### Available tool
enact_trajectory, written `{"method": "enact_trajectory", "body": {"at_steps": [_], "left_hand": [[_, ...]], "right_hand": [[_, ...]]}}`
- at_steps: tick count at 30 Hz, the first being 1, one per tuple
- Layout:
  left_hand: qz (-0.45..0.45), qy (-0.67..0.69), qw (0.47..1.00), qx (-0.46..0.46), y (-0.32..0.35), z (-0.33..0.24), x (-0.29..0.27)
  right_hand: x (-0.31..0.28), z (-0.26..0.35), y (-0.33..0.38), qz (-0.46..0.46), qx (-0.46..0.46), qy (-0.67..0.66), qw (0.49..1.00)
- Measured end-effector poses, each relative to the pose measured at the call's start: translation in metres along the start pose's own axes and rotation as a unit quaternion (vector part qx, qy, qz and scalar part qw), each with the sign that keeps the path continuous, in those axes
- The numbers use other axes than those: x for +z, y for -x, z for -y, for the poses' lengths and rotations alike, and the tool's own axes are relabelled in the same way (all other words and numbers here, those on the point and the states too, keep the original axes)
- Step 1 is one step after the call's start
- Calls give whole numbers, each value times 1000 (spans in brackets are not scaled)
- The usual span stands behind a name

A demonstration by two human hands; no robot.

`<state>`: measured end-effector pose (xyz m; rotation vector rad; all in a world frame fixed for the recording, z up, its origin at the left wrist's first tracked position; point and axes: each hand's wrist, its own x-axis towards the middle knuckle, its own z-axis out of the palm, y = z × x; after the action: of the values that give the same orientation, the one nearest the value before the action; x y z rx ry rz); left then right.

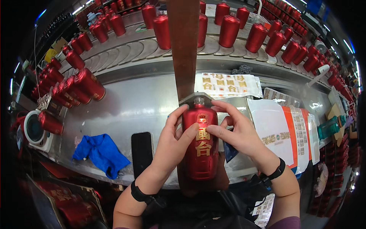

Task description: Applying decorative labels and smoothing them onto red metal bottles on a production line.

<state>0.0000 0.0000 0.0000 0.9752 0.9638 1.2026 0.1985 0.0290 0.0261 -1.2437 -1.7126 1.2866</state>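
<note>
A glossy red bottle (200,164) with gold characters and a small gold emblem lies in front of me, its clear-topped neck pointing away. My left hand (176,129) is closed on its left side, the thumb pressed against the front beside the upper character. On the opposite side my right hand (234,129) grips the shoulder, its thumb and bent forefinger close to the lettering. Both sets of fingertips curl by the neck. A dark grey angular holder (196,94) sits behind the neck. What supports the underside of the bottle is mostly hidden.
A black phone (142,154) and a blue cloth (102,152) lie left on the metal table. Gold label sheets (228,84) lie beyond my hands; more papers (272,133) lie right. A brown post (185,45) rises ahead, before a conveyor (137,49) carrying red bottles. A round scale (35,128) stands far left.
</note>
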Motion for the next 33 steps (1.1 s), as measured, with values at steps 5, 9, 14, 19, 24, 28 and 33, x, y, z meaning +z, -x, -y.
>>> {"method": "enact_trajectory", "body": {"at_steps": [5, 9, 14, 19, 24, 28, 33], "left_hand": [[-18, 11, 1000, -10, -11, -12, 14], [-22, 24, 999, 2, -18, -8, 20], [-21, 79, 997, -8, -24, -8, 26], [-26, 65, 998, -10, -30, -13, 26], [-31, 85, 995, -40, -35, -21, 21], [-20, 44, 999, -24, -42, -25, 21], [0, 36, 999, -27, -58, -28, 15]], "right_hand": [[-8, 6, -4, 7, 16, -42, 999], [-14, 4, -8, 8, 22, -48, 999], [-23, -8, -13, -12, -1, -68, 998], [-23, 6, -17, -5, 8, -40, 999], [-27, 10, -24, 15, 44, -73, 996], [-26, 9, -32, 11, 33, -97, 995], [-31, 9, -47, 29, 59, -75, 995]]}}
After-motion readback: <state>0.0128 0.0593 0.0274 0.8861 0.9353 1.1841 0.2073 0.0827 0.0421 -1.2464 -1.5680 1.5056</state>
